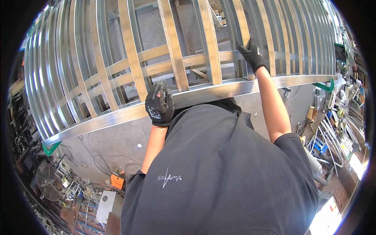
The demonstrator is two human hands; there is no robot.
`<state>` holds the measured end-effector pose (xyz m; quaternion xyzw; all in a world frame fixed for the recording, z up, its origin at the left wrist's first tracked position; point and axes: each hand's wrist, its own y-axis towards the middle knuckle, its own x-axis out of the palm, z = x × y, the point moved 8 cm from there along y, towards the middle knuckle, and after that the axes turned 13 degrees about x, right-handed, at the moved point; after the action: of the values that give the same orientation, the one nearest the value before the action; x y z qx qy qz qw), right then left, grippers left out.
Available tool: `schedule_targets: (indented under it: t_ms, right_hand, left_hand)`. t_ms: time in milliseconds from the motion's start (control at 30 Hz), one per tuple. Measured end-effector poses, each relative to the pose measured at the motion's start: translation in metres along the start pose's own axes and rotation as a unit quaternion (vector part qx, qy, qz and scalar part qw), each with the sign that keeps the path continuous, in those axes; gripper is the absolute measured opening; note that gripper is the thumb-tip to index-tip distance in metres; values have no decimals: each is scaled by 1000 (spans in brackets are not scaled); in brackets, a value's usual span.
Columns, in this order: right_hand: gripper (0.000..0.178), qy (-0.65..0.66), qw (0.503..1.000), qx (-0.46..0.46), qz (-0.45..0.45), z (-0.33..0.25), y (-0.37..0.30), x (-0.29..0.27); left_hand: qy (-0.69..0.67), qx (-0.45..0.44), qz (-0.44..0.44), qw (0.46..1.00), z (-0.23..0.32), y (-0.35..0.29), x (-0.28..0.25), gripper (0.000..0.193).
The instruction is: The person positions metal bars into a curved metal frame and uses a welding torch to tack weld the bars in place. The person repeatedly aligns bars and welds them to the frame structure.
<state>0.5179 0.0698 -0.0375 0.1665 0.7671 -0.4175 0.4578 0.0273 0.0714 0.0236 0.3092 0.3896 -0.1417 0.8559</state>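
Note:
A big metal frame of shiny steel bars [117, 113] lies in front of me, with many upright bars and two cross bars. My left hand [159, 105], in a black glove, rests closed on the frame's near edge rail. My right hand [253, 55], also in a black glove, reaches further in and grips one of the upright bars [243, 23] near the cross bar. My black shirt fills the lower middle of the view.
Green supports [50, 149] [325, 86] stick out under both ends of the frame. Concrete floor with cables and an orange box [116, 181] lies at the lower left, beside a fan [46, 182]. Metal scrap and profiles are piled at the right [333, 133].

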Motion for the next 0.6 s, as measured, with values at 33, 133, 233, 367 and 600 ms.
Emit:
schedule_targets:
  t_ms: [33,133,233,367,600]
  right_hand:
    - [104,4,1000,10,-13,2,2,-1]
    - [93,92,994,-37,53,14,-16,-5]
    - [51,356,920,-100,-130,-21,-29,-20]
    - [45,521,819,42,-236,3,-11,12]
    - [83,324,938,-110,-60,-47,-50,-29]
  left_hand:
    - [-17,-9,-19,1000,1,1,3,43]
    - [-19,8,-51,999,7,1,3,36]
    - [-29,-22,-78,996,-3,-3,8,39]
    - [-35,-10,-54,998,1,0,5,35]
    - [-36,-34,-30,998,0,-6,12,31]
